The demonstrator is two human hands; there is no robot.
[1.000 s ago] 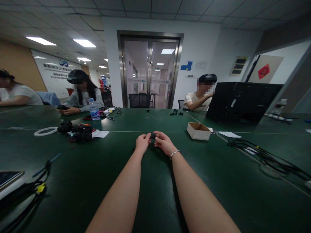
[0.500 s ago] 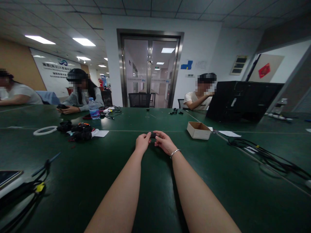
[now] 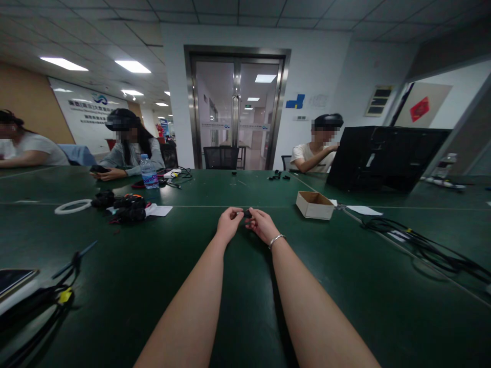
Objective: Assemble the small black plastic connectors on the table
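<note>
Both my hands meet over the middle of the green table (image 3: pixel 245 286). Between them is a small black object (image 3: pixel 247 214), mostly covered by fingers, so its kind cannot be made out. My right hand (image 3: pixel 262 225), with a silver bracelet at the wrist, pinches its right side between thumb and fingertips. The thumb and fingers of my left hand (image 3: pixel 228 224) close at its left end, where a thin pale glint shows. An open cardboard box (image 3: pixel 315 208) lies to the right of my hands.
Several small black pieces (image 3: pixel 279 176) lie farther back. At left are a water bottle (image 3: pixel 149 174), a white ring (image 3: pixel 72 206), black gear (image 3: pixel 128 208) and a phone (image 3: pixel 17 281). Black cables (image 3: pixel 425 245) and a large black monitor (image 3: pixel 387 158) occupy the right. Several people sit around the table.
My left hand has shifted slightly right and its fingers have turned. My right fingers have drawn in closer around the black object, which sits slightly farther right.
</note>
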